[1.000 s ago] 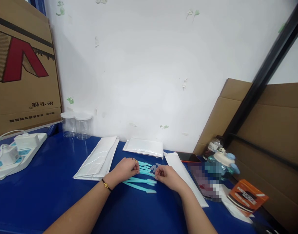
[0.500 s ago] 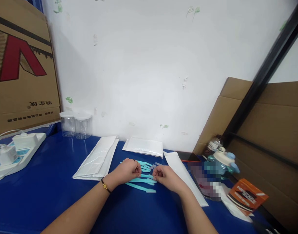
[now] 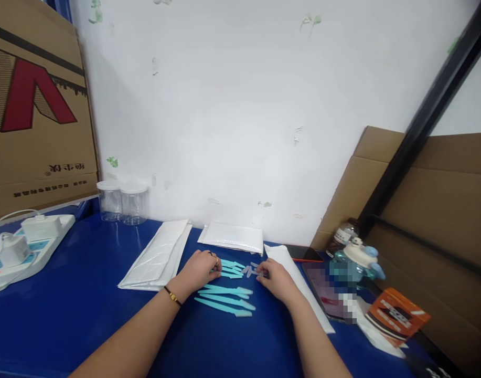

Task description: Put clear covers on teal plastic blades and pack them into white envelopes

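Far left, a cardboard box (image 3: 47, 152) w/ red print; nearer, a white power strip (image 3: 53, 244) w/ plugs in it. Next, by the wall, two clear jars (image 3: 135, 207) w/ white lids, then a white padded envelope (image 3: 156, 257) lying flat on the blue table (image 3: 102, 315). Just R of it, the left hand (image 3: 201, 270) (ring on a finger, dark bracelet at the wrist), fingers curled down over the handle end of the far teal sticks (image 3: 231, 275); can't tell if it grips any. A second white envelope (image 3: 232, 237) lies beyond, by the wall. Nearer, the near teal sticks (image 3: 225, 300) lie loosely fanned, apart from both hands. Btwn the hands, small clear pieces (image 3: 248, 272); the right hand (image 3: 277, 278) has fingers bent at their R side, grip unclear. Farther R: a third white envelope (image 3: 305, 302), a phone (image 3: 303, 253), a teal jug (image 3: 358, 262) and an orange box (image 3: 397, 315).
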The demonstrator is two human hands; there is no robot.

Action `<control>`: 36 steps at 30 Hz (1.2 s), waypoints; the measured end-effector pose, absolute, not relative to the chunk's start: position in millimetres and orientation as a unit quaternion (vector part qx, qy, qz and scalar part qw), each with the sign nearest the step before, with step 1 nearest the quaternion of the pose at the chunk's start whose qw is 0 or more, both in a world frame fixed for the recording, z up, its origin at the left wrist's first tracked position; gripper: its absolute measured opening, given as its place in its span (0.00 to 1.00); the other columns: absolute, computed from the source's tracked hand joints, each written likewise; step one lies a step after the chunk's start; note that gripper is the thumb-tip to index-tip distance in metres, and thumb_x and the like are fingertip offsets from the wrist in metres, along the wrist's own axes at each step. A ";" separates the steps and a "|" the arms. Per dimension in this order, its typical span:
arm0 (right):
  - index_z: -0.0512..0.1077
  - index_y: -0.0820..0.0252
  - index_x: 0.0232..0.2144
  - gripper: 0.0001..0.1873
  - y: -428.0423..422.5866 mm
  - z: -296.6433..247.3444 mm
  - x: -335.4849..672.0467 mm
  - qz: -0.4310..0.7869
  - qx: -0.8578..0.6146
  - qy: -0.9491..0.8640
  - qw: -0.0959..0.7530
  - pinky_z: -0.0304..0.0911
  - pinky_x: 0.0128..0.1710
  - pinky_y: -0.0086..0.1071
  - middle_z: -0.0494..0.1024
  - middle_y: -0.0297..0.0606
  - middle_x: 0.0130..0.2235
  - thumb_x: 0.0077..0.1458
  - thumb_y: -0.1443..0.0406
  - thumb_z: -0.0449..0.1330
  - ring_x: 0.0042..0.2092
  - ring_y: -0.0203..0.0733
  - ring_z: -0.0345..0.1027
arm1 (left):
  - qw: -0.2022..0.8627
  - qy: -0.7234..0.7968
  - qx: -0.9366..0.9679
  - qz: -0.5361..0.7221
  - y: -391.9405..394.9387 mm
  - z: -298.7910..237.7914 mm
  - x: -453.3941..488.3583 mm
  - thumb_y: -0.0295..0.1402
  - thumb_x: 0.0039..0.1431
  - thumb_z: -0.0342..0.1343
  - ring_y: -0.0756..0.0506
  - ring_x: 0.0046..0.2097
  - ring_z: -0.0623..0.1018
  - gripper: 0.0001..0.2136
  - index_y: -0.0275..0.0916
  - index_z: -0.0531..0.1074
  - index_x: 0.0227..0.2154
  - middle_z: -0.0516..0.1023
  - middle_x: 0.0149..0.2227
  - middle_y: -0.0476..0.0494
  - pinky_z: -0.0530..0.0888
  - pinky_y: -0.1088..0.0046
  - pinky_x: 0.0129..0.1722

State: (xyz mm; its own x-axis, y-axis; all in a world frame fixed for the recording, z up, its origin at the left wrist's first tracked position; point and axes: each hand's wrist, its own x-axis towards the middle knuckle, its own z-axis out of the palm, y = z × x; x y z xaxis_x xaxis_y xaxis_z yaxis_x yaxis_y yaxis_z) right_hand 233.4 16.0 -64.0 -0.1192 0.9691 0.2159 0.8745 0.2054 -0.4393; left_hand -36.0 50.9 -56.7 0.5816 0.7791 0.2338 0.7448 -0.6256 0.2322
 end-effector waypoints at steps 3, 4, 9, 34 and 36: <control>0.72 0.59 0.28 0.04 14.6 -65.0 226.1 0.091 -0.615 -0.754 0.212 0.56 0.33 0.27 0.71 0.36 0.33 0.46 0.68 0.57 0.33 0.38 0.65 | 0.050 0.421 0.892 0.159 51.2 -56.7 -35.5 0.35 0.53 0.55 0.47 0.37 0.72 0.04 0.43 0.74 0.28 0.76 0.31 0.50 0.60 0.72 0.37; 0.72 0.59 0.27 0.04 14.3 -65.0 224.6 0.085 -0.614 -0.757 0.207 0.55 0.32 0.27 0.71 0.36 0.32 0.47 0.69 0.56 0.33 0.37 0.65 | 0.044 0.416 0.894 0.160 51.0 -56.3 -35.2 0.35 0.54 0.54 0.48 0.36 0.72 0.05 0.43 0.74 0.28 0.76 0.31 0.50 0.60 0.72 0.36; 0.70 0.60 0.25 0.05 12.9 -63.6 221.3 0.044 -0.619 -0.766 0.166 0.53 0.29 0.26 0.71 0.37 0.31 0.46 0.71 0.55 0.30 0.36 0.64 | -0.020 0.390 0.907 0.157 49.3 -54.9 -32.9 0.31 0.57 0.48 0.49 0.32 0.72 0.09 0.39 0.72 0.26 0.76 0.27 0.47 0.59 0.71 0.34; 0.74 0.59 0.29 0.06 -2.0 -52.5 197.6 0.199 -0.504 -0.800 0.258 0.58 0.29 0.26 0.74 0.34 0.29 0.49 0.68 0.56 0.29 0.36 0.66 | 0.046 0.344 0.923 0.165 33.8 -41.2 -25.5 0.29 0.55 0.49 0.49 0.35 0.73 0.08 0.41 0.73 0.28 0.77 0.30 0.49 0.60 0.73 0.38; 0.75 0.59 0.31 0.08 -1.3 -50.5 202.3 0.216 -0.506 -0.794 0.261 0.59 0.29 0.27 0.75 0.35 0.30 0.51 0.65 0.55 0.30 0.37 0.66 | 0.068 0.341 0.924 0.157 33.2 -40.9 -26.0 0.30 0.55 0.49 0.49 0.34 0.73 0.07 0.41 0.73 0.28 0.77 0.30 0.50 0.60 0.73 0.39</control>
